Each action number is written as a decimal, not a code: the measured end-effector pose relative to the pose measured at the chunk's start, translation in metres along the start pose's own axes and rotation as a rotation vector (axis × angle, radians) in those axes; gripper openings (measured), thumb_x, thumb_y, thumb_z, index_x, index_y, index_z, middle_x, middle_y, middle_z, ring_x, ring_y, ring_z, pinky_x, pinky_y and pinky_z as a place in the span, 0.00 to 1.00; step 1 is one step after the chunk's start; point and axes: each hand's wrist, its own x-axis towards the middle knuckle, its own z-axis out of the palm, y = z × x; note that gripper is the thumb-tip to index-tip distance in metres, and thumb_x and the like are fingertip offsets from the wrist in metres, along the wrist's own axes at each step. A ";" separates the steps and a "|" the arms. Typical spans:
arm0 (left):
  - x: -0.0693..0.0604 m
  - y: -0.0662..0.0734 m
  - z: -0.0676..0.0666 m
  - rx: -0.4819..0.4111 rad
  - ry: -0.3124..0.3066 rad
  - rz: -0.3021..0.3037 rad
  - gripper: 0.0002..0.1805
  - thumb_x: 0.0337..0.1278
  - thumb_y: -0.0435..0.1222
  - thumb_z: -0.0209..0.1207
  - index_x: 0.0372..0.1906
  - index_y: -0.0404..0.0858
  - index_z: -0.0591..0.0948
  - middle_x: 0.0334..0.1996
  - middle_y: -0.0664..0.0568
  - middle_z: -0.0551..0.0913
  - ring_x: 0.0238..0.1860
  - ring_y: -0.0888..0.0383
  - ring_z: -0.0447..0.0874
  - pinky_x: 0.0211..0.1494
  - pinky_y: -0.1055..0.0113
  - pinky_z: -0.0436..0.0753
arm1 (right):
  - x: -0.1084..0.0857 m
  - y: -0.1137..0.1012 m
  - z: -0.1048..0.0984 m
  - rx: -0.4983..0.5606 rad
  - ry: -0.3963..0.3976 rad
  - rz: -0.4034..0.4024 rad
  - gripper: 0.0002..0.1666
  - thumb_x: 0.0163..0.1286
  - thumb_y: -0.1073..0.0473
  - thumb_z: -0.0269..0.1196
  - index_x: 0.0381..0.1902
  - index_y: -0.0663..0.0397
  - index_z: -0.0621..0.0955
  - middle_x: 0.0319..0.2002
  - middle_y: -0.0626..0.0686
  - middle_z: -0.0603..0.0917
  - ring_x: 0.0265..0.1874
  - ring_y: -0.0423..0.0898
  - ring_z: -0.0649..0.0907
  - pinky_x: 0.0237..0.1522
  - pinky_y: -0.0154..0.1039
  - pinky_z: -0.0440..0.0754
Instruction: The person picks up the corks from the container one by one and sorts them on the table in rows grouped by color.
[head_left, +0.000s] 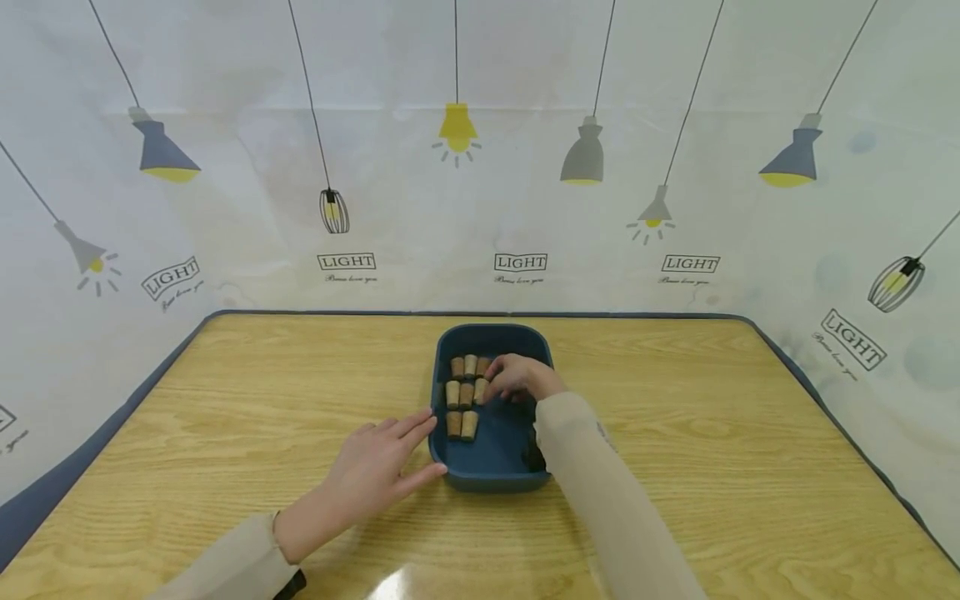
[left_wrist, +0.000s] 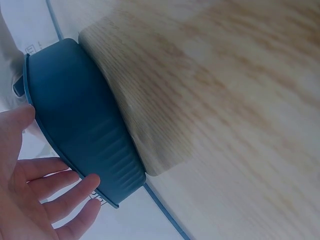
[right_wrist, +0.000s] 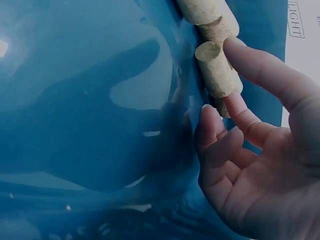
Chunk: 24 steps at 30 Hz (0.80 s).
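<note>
A dark blue tray stands on the table with several tapered corks in it, set out in rows along its left side. My right hand reaches inside and pinches a cork at the right end of the middle row, thumb at one end and a finger at the other. Behind it in the right wrist view are further corks. Two corks make up the nearest row. My left hand rests its fairly straight fingers and thumb against the tray's left rim, as the left wrist view also shows.
The wood-grain table carries the tray near its middle. Behind and along the sides rises a pale backdrop printed with hanging lamps. Bare tray floor shows right of the nearest corks.
</note>
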 end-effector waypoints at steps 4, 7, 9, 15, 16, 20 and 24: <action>0.000 0.000 -0.001 0.002 0.000 -0.001 0.34 0.52 0.60 0.48 0.55 0.39 0.75 0.54 0.50 0.72 0.42 0.52 0.77 0.37 0.57 0.76 | 0.002 0.000 0.003 -0.038 0.022 -0.003 0.22 0.50 0.61 0.68 0.42 0.55 0.72 0.35 0.53 0.72 0.28 0.46 0.72 0.28 0.38 0.71; 0.001 0.001 -0.001 0.002 -0.005 -0.006 0.34 0.52 0.60 0.48 0.55 0.39 0.74 0.55 0.50 0.72 0.42 0.52 0.77 0.37 0.57 0.76 | 0.003 0.000 0.005 -0.070 0.035 -0.016 0.22 0.49 0.61 0.68 0.41 0.55 0.72 0.35 0.53 0.72 0.27 0.46 0.72 0.28 0.38 0.71; 0.001 0.001 -0.001 0.002 -0.008 -0.008 0.34 0.52 0.60 0.48 0.55 0.39 0.74 0.55 0.50 0.72 0.43 0.51 0.77 0.37 0.56 0.76 | 0.003 0.000 0.005 -0.082 0.041 -0.022 0.21 0.49 0.61 0.68 0.41 0.55 0.72 0.34 0.52 0.72 0.26 0.45 0.72 0.28 0.39 0.70; 0.001 0.000 0.000 0.006 0.000 -0.003 0.34 0.52 0.60 0.49 0.55 0.39 0.75 0.54 0.50 0.72 0.42 0.51 0.78 0.37 0.57 0.76 | 0.002 0.000 0.005 -0.112 0.032 -0.023 0.20 0.51 0.60 0.67 0.41 0.55 0.73 0.33 0.52 0.72 0.25 0.45 0.72 0.27 0.38 0.70; 0.000 0.000 0.000 0.007 -0.001 -0.003 0.34 0.52 0.60 0.48 0.55 0.39 0.75 0.55 0.50 0.72 0.41 0.51 0.78 0.37 0.57 0.76 | 0.001 0.000 0.005 -0.120 0.029 -0.023 0.20 0.51 0.60 0.67 0.41 0.55 0.73 0.33 0.52 0.73 0.25 0.45 0.72 0.26 0.38 0.69; 0.000 0.000 0.000 0.006 -0.011 -0.007 0.34 0.52 0.60 0.47 0.55 0.39 0.74 0.55 0.51 0.72 0.41 0.51 0.78 0.37 0.57 0.76 | 0.001 -0.001 0.005 -0.144 0.026 -0.034 0.20 0.50 0.59 0.68 0.40 0.55 0.72 0.33 0.52 0.72 0.25 0.46 0.72 0.26 0.38 0.69; 0.000 0.000 0.001 0.008 -0.016 -0.012 0.34 0.52 0.60 0.47 0.55 0.39 0.74 0.55 0.51 0.72 0.41 0.51 0.78 0.37 0.57 0.76 | 0.001 -0.002 0.006 -0.159 0.028 -0.046 0.20 0.50 0.59 0.68 0.39 0.55 0.72 0.34 0.52 0.72 0.26 0.47 0.73 0.26 0.40 0.69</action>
